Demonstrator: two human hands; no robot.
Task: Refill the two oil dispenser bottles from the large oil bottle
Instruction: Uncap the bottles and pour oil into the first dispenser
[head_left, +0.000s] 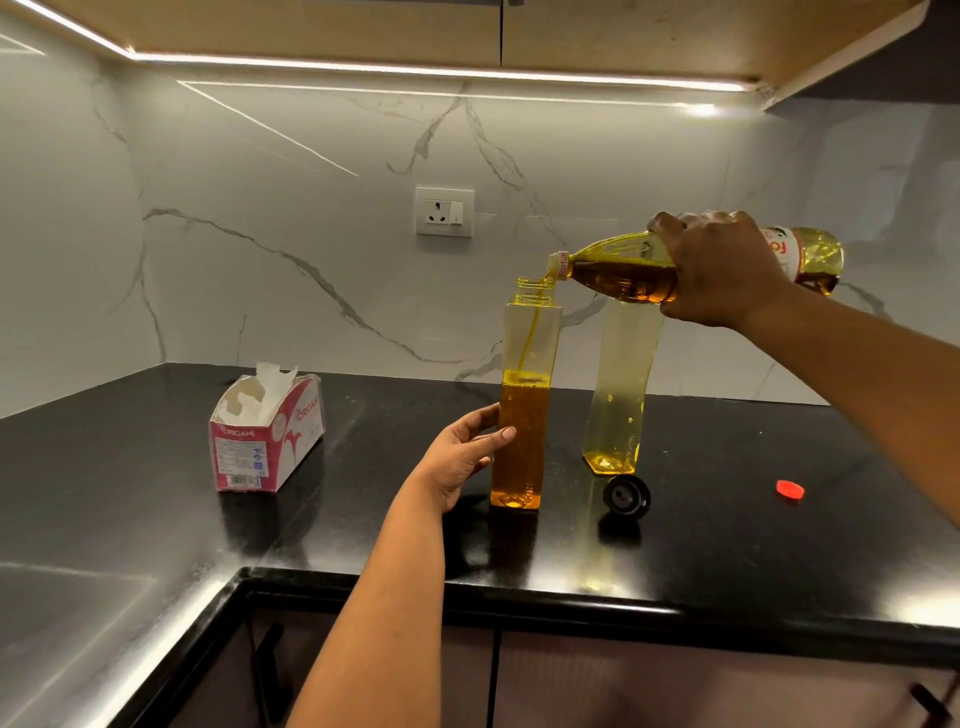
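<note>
Where right hand (722, 270) grips large oil bottle (623, 275), label mostly hidden.

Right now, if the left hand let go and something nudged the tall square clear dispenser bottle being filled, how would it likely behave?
The tall square clear dispenser bottle is narrow-based, so it probably tips easily. Oil fills roughly its lower half, which likely adds some stability. Its open neck would likely spill oil onto the black countertop. The left hand steadying it suggests the same.

Neck of the far dispenser bottle (618, 395) behind the large oil bottle (623, 275).
</note>
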